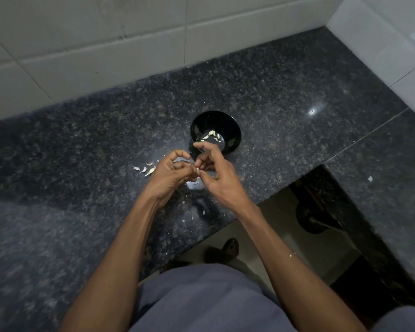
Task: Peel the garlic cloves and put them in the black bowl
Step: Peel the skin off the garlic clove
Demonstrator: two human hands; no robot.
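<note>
One black bowl [215,131] stands on the dark stone counter [82,144], well in from the counter's front edge, with bare stone behind it up to the tiled wall [86,44]. About five peeled cloves [211,136] lie inside the bowl. Just in front of the bowl, the left hand [170,174] and right hand [219,173] meet, both pinching one garlic clove [198,170] between curled fingertips. Left of the bowl, beside the left hand, about four loose cloves [145,169] lie on the counter. Small skin flakes [193,215] dot the stone nearer the front edge.
</note>
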